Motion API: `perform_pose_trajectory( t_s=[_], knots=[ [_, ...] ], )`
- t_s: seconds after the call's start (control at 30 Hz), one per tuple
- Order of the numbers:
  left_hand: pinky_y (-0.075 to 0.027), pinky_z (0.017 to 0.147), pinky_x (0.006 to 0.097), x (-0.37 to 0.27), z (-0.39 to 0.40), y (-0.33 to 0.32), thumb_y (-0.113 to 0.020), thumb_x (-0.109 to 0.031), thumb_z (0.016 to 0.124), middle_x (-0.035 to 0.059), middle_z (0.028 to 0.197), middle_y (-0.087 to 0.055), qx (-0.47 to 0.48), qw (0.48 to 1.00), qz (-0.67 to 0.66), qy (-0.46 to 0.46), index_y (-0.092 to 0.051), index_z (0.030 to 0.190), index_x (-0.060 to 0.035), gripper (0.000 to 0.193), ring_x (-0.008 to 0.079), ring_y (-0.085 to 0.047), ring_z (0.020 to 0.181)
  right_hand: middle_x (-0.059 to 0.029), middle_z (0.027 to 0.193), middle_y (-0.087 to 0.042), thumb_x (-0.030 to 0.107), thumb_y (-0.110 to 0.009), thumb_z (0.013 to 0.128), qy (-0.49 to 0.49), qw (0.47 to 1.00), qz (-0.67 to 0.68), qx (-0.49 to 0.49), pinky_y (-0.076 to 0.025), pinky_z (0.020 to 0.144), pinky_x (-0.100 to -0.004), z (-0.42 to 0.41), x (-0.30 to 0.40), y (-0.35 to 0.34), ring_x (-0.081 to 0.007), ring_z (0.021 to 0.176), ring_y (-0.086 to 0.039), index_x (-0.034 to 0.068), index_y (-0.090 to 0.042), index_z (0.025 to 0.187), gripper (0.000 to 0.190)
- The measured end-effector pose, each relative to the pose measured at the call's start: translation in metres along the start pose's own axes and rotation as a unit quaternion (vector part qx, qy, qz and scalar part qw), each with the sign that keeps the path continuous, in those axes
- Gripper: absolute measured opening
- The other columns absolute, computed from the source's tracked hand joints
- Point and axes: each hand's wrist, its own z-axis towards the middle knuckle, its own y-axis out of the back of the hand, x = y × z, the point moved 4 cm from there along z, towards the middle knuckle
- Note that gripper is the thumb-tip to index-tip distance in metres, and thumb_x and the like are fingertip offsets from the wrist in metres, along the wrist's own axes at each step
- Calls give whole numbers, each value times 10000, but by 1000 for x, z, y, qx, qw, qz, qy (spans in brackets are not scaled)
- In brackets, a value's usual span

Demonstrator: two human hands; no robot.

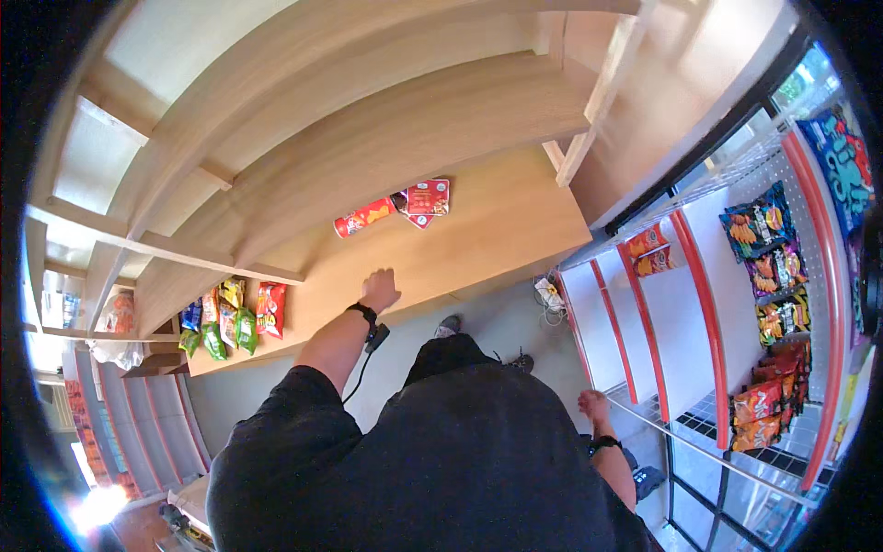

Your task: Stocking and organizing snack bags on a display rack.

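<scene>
My left hand (381, 290) is palm down at the front edge of a wooden counter (483, 228). Its fingers are bunched and foreshortened; nothing shows in it, and whether it touches the wood is unclear. Farther back on the counter lie a red snack canister (363, 217) on its side and a red flat packet (428, 197), partly over another packet. Low at my right side hangs my right hand (594, 406), fingers loosely curled with nothing visible in them. It is nearest to the white shelving with red edges (645, 331).
Wooden shelf boards (414, 110) overhang the counter. A red chip bag (271, 308) and several green chip bags (245, 330) are at its left end. Dark snack bags (755, 221) and orange bags (759, 407) fill parts of the right rack. A white cabled device (550, 295) lies near the rack's base.
</scene>
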Motion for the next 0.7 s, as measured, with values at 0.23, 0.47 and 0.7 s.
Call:
perform_pose_trajectory(
  t_s=[0.23, 0.47, 0.7],
  knots=[
    [-463, 1066, 485, 80, 114, 56, -804, -424, 787, 208, 1369, -594, -204, 977, 61, 2, -540, 1388, -45, 759, 381, -582, 1249, -73, 856, -710, 215, -752, 924, 17, 996, -30, -83, -511, 544, -298, -55, 84, -117, -149, 655, -645, 24, -654, 1160, 319],
    [-398, 1116, 527, 155, 230, -4, -814, -494, 758, 185, 1478, -529, 2, 983, -174, -52, -503, 1437, -58, 864, 386, -491, 1359, -65, 924, -731, 306, -841, 852, -22, 967, -237, -90, -528, 706, -315, -133, 51, -170, -155, 785, -667, 60, -680, 1200, 456],
    [-380, 1124, 545, 157, 257, -27, -824, -519, 735, 174, 1493, -516, 35, 985, -145, -82, -493, 1447, -61, 909, 391, -465, 1382, -128, 993, -776, 385, -853, 822, -68, 951, -279, -118, -564, 822, -357, -203, 0, -153, -228, 917, -744, 88, -703, 1180, 489]
  ],
)
